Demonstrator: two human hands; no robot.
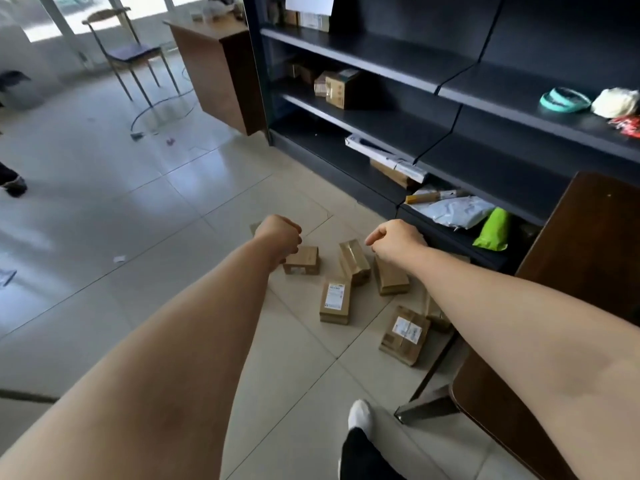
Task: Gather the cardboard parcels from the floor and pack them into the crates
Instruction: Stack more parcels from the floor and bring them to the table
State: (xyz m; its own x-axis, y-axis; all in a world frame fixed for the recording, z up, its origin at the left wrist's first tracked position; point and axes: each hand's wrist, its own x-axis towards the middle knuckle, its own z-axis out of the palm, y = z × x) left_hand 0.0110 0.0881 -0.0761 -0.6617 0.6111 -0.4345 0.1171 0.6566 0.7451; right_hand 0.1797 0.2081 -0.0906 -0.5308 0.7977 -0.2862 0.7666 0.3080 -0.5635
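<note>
Reaching step: my left grip (278, 237) and right grip (398, 242) are curled, holding nothing. Next move, I'd say: open both and drop onto the parcels (335, 303) just below them.

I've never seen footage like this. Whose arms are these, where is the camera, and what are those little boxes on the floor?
There is no machine here: a person wears a wide-angle camera on the head, looking forward and down, so you see their own two bare arms. The left hand and the right hand reach out over the tiled floor, fingers curled, holding nothing. Below them lie several small cardboard parcels, some with white labels; these are to be gathered into crates, though no crate is in view. Behind stands dark shelving with a few more packages, and a brown table is at the right edge. The white-toed foot at the bottom seems the person's own.
</note>
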